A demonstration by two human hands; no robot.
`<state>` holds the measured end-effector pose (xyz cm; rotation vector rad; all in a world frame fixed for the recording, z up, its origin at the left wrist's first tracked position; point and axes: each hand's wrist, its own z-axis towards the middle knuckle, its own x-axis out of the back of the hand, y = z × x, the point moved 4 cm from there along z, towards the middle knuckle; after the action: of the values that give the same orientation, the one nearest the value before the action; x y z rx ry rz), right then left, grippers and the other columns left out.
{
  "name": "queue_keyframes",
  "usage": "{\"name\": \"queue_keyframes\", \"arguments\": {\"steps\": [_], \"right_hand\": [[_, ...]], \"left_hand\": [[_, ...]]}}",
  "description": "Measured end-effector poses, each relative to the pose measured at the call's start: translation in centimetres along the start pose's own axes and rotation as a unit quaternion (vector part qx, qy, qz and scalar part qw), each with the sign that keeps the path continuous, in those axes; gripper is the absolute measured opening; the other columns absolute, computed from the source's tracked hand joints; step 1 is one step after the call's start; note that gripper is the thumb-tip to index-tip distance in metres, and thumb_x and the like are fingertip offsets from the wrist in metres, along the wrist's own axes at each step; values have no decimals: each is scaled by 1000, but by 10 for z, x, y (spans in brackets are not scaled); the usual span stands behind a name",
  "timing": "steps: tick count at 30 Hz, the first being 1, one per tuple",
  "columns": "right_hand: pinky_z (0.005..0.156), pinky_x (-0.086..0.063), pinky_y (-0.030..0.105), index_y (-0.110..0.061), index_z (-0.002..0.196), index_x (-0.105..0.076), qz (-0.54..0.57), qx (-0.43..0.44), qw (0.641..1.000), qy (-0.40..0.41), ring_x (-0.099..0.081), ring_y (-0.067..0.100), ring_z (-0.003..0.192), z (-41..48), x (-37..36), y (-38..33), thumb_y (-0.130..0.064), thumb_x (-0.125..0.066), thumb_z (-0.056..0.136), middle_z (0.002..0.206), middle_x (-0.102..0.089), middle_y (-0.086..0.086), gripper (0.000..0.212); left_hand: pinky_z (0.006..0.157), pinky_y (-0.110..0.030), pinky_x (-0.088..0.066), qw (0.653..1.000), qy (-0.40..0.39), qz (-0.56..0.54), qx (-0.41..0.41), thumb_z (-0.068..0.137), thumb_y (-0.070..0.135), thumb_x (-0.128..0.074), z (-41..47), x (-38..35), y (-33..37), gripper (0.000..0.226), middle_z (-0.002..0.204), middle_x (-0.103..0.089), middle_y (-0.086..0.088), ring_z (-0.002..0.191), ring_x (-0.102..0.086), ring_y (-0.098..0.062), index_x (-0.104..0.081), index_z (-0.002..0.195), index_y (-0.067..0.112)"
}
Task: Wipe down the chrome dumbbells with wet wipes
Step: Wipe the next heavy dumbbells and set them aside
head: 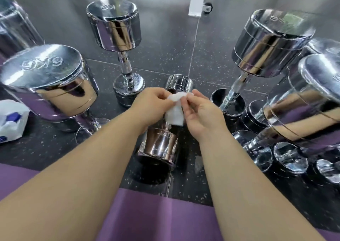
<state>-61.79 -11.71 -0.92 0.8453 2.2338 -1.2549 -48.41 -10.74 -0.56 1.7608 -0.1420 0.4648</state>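
Right now my left hand [152, 102] and right hand [202, 115] each pinch the top edge of one white wet wipe [175, 115], held close together. The sheet hangs over the handle of the small dumbbell [160, 145] lying on the floor [161, 44]; I cannot tell whether it touches the chrome. Larger dumbbells [114, 25] stand on end around it, and the wipes pack [11, 119] lies far left. I judge the wipe is only being readied, and nothing shows which dumbbells are already clean.

On left, right and beyond, upright dumbbells [114, 25] crowd in; bare floor [165, 44] between the far two.
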Motion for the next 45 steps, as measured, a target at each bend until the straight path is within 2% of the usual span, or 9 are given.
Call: {"name": "queue_keyframes", "arguments": {"steps": [3,8,14,18,24,32,36,40,45], "right_hand": [[75,-58,25,-10,86,-63,-203,32,978,42,-66,20,86,7,10,10,8,-60,89,95,-67,13,19],[72,-57,30,-18,71,-73,-336,69,933,106,-70,22,84,18,30,27,1,-66,80,83,-75,7,22],[65,-57,27,-4,91,-71,-187,-39,974,118,-66,17,68,16,42,30,-2,-58,83,88,-75,11,16],[67,-60,34,-6,97,-72,-228,-60,961,142,-71,23,82,20,52,35,-16,-66,79,98,-75,12,21],[53,-55,29,-6,83,-72,-167,-55,977,122,-69,27,80,16,50,36,-17,-60,72,92,-74,12,20],[44,-37,18,-8,74,-65,-59,-70,985,148,-39,9,42,9,37,33,-9,-50,86,59,-48,0,20],[41,-34,17,-6,75,-60,27,-92,986,137,-35,12,47,2,37,36,-5,-47,87,61,-45,2,18],[51,-33,19,-6,71,-64,25,-117,980,157,-37,11,49,4,38,35,-5,-47,88,61,-47,0,24],[50,-32,20,-6,71,-64,38,-118,978,168,-35,11,48,1,37,35,-3,-45,86,60,-46,0,24]], "left_hand": [[54,-20,-45,990,110,84,-16,89,15,-62,7,7,-1,13,83,-68,5,73,-60,-13,-68,83,25],[59,-25,-44,989,-22,93,110,82,32,-61,12,-14,-14,24,78,-66,-10,65,-56,-21,-67,84,9],[63,-27,-37,973,-66,190,109,103,38,-42,17,-23,-4,47,98,-58,-15,86,-48,-22,-63,117,-2],[65,-27,-41,978,-59,164,115,92,8,-48,7,-24,-19,24,88,-66,-11,77,-53,-23,-71,89,0],[61,-26,-47,987,-24,6,158,90,26,-64,17,-45,1,27,65,-61,-13,56,-55,-23,-59,72,6],[78,-34,-57,926,-182,284,170,87,65,-56,-20,-15,-5,60,89,-72,-10,81,-69,-25,-71,88,6],[66,-27,-45,931,-149,290,161,95,18,-54,-17,-18,26,23,70,-51,-7,67,-53,-27,-54,77,5],[66,-32,-43,978,-44,19,202,92,-13,-42,-13,-21,26,21,47,-56,-9,63,-58,-24,-48,74,-3],[74,-32,-50,932,-89,317,153,90,13,-65,-17,-17,16,10,84,-60,-5,75,-55,-20,-67,97,7]]}}
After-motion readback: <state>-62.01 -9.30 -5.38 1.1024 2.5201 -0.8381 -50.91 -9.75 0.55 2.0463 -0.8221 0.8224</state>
